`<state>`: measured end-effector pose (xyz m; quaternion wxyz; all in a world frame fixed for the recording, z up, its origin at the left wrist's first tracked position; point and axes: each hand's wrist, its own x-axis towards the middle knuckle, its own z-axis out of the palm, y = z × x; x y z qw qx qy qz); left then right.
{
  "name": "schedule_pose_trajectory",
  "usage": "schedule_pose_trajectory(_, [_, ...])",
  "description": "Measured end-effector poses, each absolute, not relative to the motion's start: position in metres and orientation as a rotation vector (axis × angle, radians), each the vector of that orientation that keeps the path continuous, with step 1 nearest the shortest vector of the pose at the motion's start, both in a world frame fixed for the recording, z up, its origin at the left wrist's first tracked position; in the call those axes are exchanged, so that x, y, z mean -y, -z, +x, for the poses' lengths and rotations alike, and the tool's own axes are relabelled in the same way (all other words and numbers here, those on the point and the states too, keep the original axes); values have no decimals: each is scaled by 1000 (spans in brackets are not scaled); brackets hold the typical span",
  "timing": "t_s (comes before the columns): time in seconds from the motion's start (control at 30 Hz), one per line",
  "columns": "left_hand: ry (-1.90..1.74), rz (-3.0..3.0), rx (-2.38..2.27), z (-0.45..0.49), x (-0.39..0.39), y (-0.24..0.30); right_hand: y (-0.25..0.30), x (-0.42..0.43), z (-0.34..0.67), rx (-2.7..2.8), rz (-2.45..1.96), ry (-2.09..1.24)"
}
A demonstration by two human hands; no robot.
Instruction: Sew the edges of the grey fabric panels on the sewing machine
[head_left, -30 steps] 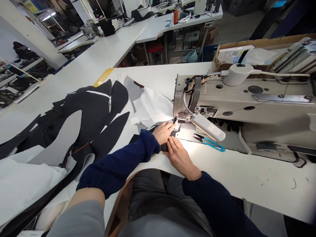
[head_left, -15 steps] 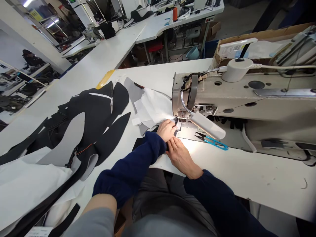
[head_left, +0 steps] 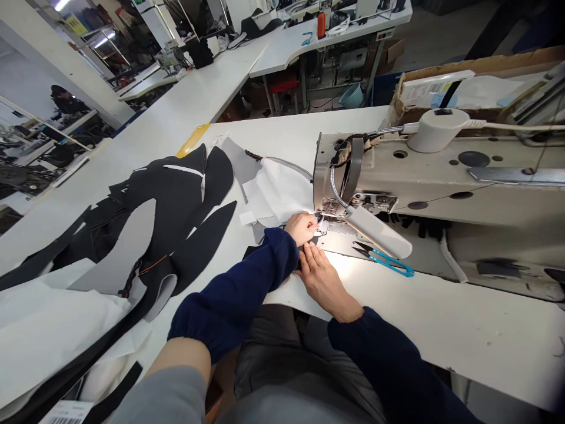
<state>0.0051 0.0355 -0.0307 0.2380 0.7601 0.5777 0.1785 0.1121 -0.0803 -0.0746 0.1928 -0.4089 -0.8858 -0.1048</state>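
Observation:
A beige sewing machine [head_left: 424,176] stands on the white table [head_left: 441,318]. My left hand [head_left: 301,228] is curled beside the needle, its fingers pinching a small dark fabric piece [head_left: 309,241] under the presser foot. My right hand [head_left: 321,277] lies flat with fingers stretched on the same fabric, just in front of the needle plate. The machine's lamp [head_left: 379,232] lights the spot. Most of the fabric piece is hidden beneath both hands.
Blue thread snips [head_left: 388,261] lie right of the needle plate. White and grey cut pieces [head_left: 276,188] are piled left of the machine. Black garment panels [head_left: 168,206] spread over the left table. A cardboard box [head_left: 441,88] sits behind the machine.
My left hand has curled from flat into a pinch at the presser foot. Both hands have edged slightly toward the needle. The view has shifted a little.

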Motion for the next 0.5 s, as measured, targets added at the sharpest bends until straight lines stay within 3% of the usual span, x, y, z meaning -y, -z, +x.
schedule_pose_trajectory(0.5, [-480,2064,-1547,8,-54,38,79,74,109,2527,-1146,286])
